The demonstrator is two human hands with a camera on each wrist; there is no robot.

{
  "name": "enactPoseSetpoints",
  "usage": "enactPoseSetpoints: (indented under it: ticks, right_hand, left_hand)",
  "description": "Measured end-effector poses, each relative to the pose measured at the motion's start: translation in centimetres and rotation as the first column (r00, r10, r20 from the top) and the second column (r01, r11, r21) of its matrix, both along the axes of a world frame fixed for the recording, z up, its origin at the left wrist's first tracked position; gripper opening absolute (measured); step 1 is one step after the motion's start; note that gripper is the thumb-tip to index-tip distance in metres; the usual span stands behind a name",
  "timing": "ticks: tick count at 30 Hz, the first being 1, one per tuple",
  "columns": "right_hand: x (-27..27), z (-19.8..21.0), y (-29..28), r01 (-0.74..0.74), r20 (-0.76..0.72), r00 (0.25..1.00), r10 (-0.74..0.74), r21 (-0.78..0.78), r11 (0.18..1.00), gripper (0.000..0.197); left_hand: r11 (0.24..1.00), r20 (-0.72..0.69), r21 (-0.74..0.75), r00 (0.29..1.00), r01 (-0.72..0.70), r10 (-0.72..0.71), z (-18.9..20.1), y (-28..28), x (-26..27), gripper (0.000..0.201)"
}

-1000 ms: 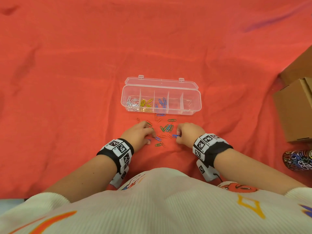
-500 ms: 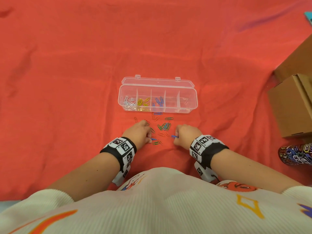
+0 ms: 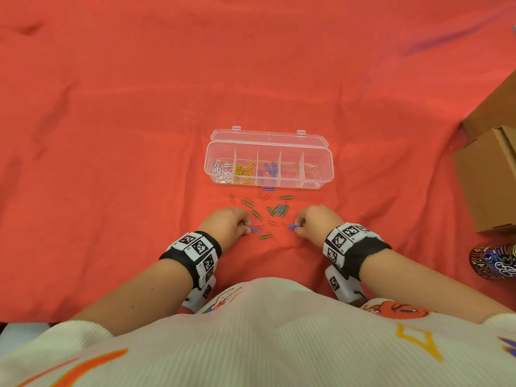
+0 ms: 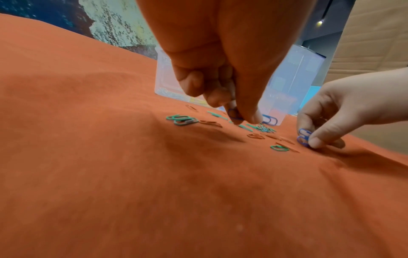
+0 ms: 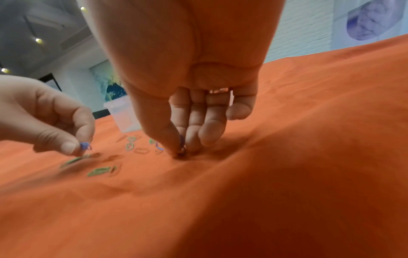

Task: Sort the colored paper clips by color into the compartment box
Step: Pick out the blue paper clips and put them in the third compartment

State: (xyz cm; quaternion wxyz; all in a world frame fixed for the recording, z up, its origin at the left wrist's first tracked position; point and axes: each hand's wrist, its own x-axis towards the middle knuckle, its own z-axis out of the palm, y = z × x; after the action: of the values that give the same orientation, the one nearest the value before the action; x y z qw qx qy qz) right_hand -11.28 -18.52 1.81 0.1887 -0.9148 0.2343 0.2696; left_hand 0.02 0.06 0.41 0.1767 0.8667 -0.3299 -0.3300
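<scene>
Since half a second before, I noted both hands drawn slightly nearer the body, each now with a blue clip raised off the cloth. I found the left hand (image 3: 227,222) pinching a blue paper clip (image 3: 255,229) between thumb and fingertips, other fingers curled. I found the right hand (image 3: 318,221) likewise pinching a second blue clip (image 3: 293,226) low against the red cloth (image 3: 111,135). Between the hands lay the loose clips (image 3: 275,210), green and red, with one blue among them. Beyond them stood the clear box (image 3: 324,156), lid open; white clips (image 3: 222,171) filled its leftmost compartment, yellow clips (image 3: 244,171) the next, blue clips (image 3: 270,169) the third. Cardboard boxes (image 3: 485,180) sat at the right edge.
</scene>
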Motion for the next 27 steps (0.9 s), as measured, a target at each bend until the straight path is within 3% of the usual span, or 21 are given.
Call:
enactPoseSetpoints:
  ticks: [7, 15, 22, 27]
  right_hand:
    - [1.5, 1.5, -0.5, 0.059, 0.176, 0.981, -0.075, 0.093, 0.994, 0.015]
    - [5.5, 3.8, -1.3, 0.155, 0.248, 0.948, -0.202, 0.195, 0.968, 0.017]
    - [8.6, 4.4, -1.4, 0.307, 0.228, 0.911, -0.344, 0.183, 0.934, 0.018]
    - [9.9, 4.3, -1.4, 0.314, 0.215, 0.913, -0.347, 0.173, 0.933, 0.023]
  left_hand:
    - [0.982, 0.053, -0.153, 0.991, -0.111, 0.120, 1.5, -0.9, 0.8, 0.010]
    - [0.929, 0.033, -0.289, 0.968, -0.231, 0.251, 3.8, -4.9, 3.3, 0.008]
    - [0.918, 0.054, -0.242, 0.940, -0.314, 0.336, 4.4, -8.1, 5.5, 0.006]
    - [0.943, 0.071, -0.154, 0.949, -0.294, 0.308, 4.3, -8.9, 6.0, 0.012]
